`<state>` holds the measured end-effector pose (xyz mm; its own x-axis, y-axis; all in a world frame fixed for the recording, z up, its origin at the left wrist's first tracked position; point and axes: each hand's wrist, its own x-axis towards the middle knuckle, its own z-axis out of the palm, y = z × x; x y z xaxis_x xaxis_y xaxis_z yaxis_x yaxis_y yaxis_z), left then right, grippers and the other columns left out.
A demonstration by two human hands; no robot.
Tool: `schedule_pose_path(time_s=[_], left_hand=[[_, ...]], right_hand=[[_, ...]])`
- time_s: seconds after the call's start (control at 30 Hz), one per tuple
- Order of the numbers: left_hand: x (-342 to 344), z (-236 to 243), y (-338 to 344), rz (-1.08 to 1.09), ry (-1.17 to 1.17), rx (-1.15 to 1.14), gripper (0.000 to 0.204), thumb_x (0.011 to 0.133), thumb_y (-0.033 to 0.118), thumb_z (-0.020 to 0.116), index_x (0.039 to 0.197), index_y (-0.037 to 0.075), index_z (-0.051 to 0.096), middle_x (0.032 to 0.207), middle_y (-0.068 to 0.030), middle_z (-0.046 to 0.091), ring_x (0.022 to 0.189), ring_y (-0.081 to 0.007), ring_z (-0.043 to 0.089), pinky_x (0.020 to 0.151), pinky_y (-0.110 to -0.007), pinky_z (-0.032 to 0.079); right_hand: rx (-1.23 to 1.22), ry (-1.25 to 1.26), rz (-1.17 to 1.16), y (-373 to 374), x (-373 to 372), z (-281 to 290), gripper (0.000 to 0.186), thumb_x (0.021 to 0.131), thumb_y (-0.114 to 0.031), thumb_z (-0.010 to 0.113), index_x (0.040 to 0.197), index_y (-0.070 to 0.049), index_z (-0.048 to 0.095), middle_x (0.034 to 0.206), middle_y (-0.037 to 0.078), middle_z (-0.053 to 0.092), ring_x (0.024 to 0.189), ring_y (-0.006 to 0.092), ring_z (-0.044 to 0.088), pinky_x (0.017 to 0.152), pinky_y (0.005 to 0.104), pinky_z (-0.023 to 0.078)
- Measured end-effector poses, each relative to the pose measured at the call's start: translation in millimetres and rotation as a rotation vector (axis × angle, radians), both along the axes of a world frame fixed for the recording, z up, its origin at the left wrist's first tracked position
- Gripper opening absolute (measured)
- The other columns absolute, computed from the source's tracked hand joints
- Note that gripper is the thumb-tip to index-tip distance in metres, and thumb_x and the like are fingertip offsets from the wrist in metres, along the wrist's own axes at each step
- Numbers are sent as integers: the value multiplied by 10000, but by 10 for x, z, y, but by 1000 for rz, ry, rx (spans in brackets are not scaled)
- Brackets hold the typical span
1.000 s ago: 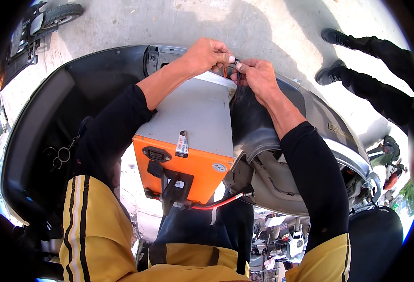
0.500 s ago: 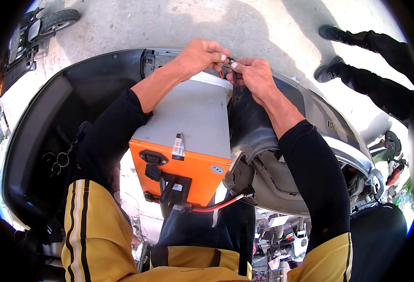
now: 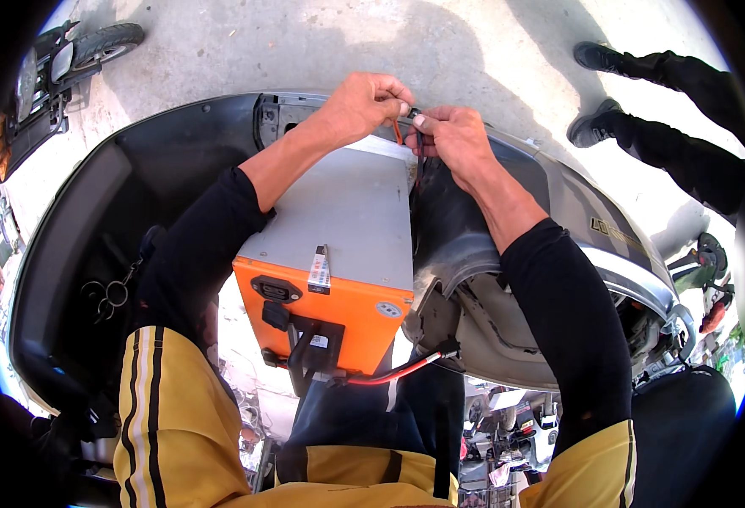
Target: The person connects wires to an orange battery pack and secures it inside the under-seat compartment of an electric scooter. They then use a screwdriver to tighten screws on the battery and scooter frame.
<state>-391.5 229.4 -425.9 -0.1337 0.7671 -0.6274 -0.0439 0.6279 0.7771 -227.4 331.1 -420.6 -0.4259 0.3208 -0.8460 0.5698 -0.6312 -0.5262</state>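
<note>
My left hand and my right hand meet beyond a box with a grey top and orange front. The fingers of both are closed on a small dark connector, partly hidden by fingertips. An orange wire hangs from between my left fingers, and a dark cable runs down below my right thumb. The box's front has a black socket and a red cable below. The box rests at the open body of a scooter.
A black storage compartment with hanging metal rings is at left. A motorbike wheel is at upper left. Another person's dark-clad legs stand on the concrete floor at right. Assorted parts lie below.
Both hands remain closed on the connector, with small finger movements and my left hand slightly lower. The box and scooter appear slightly lower in the picture.
</note>
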Motion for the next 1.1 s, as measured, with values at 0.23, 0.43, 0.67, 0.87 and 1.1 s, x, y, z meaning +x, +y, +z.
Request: schedule_pose_path(time_s=[0.23,0.43,0.67,0.87,1.1], left_hand=[[22,1,-12,23,-96,-44,136,977,112,631,1059,36,708,894,0,660,808,-110,532,749,-281,466],[3,-66,-43,59,-137,-88,141,980,140,636,1060,52,711,921,6,661,845,-113,530,789,-284,467],[20,-106,-39,62,-143,-53,156,980,144,638,1063,34,712,941,-9,691,859,-119,547,817,-295,480],[38,-127,-36,6,-81,10,151,986,127,628,1054,15,704,938,-32,708,880,-124,595,815,-304,485],[40,-160,-39,-25,-46,37,136,985,117,632,1037,9,695,910,-50,730,867,-127,652,805,-309,494]], right_hand=[[-3,0,4,0,11,-30,210,927,-60,652,1003,125,716,782,143,722,666,181,678,614,326,570],[22,-21,1,-10,3,-34,216,922,-55,654,1018,129,715,800,156,729,686,187,697,618,332,580],[28,-12,16,-5,6,-28,217,922,-58,654,1011,130,718,800,158,730,688,187,699,620,332,582],[32,-29,-1,-1,-9,15,208,922,-62,663,995,123,724,796,153,729,683,182,693,613,332,575],[3,-37,81,35,-28,77,219,983,-75,626,1098,109,658,866,131,707,756,179,688,696,312,575]])
